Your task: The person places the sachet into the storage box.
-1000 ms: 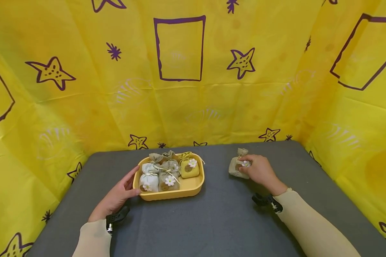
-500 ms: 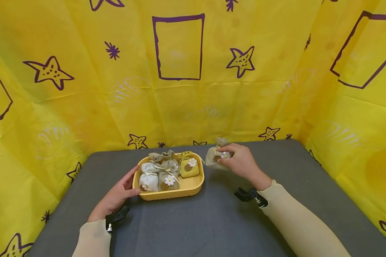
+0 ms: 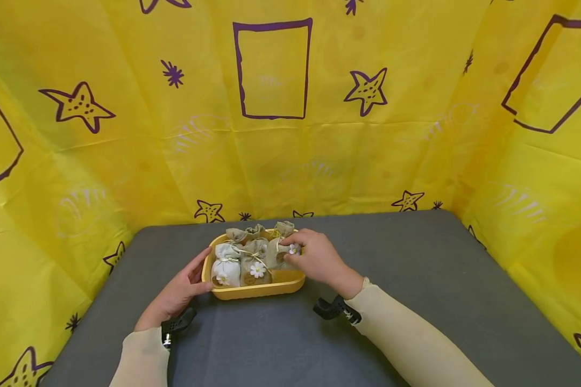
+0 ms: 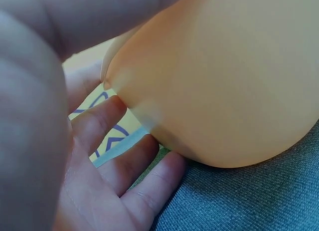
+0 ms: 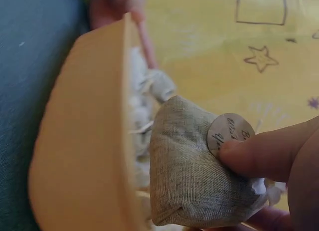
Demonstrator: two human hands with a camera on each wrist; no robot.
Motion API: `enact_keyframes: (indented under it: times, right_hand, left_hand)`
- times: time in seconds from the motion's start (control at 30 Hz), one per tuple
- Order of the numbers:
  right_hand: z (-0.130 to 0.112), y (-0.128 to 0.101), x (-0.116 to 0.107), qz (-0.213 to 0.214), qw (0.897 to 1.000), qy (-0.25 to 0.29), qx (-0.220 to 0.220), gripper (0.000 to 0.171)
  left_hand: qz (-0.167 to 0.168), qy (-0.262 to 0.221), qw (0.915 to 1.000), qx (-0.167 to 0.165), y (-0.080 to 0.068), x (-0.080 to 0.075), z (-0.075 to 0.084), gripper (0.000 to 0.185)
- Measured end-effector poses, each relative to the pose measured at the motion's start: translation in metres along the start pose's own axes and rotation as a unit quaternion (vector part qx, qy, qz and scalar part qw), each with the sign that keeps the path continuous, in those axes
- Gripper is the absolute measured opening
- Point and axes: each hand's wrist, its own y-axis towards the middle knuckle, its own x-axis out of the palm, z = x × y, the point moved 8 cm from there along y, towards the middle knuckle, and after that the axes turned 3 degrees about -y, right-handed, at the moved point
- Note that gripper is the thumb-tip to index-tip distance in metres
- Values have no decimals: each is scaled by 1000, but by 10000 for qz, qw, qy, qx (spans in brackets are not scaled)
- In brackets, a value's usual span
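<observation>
My right hand (image 3: 321,259) pinches a beige linen drawstring pouch (image 3: 276,255) over the right part of a yellow tray (image 3: 259,293). In the right wrist view, the thumb presses a round printed tag (image 5: 230,133) on this pouch, which hangs beside the tray's rim. A white flower shows near the fingers. My left hand (image 3: 180,290) grips the tray's left end; fingertips (image 4: 172,163) touch its outer wall in the left wrist view. Inside the tray stand a pale pouch (image 3: 226,267) and a brown pouch with a daisy (image 3: 255,263). Behind the held pouch, the yellow pouch is mostly hidden.
The tray stands on a dark grey cloth-covered table (image 3: 392,252). A yellow curtain (image 3: 271,161) with purple drawings encloses the back and sides. Two more pouch tops (image 3: 236,234) show at the tray's back left.
The right hand has carried the beige pouch leftward from the right side of the table to over the tray, in front of the yellow pouch. The left hand has stayed at the tray's end.
</observation>
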Motion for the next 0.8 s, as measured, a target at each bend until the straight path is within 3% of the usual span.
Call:
enact_keyframes:
  times: [0.27, 0.57, 0.8]
  right_hand:
    - [11, 2, 20, -378, 9984, -414, -40, 27]
    - [22, -1, 39, -1267, 9868, -960, 297, 34]
    - [28, 5, 43, -1330, 9868, -893, 216, 30]
  left_hand:
    - [22, 21, 10000, -12, 1, -1, 0, 86]
    - [1, -35, 10000, -12, 1, -1, -1, 87]
    - [-10, -19, 10000, -24, 1, 0, 1, 87]
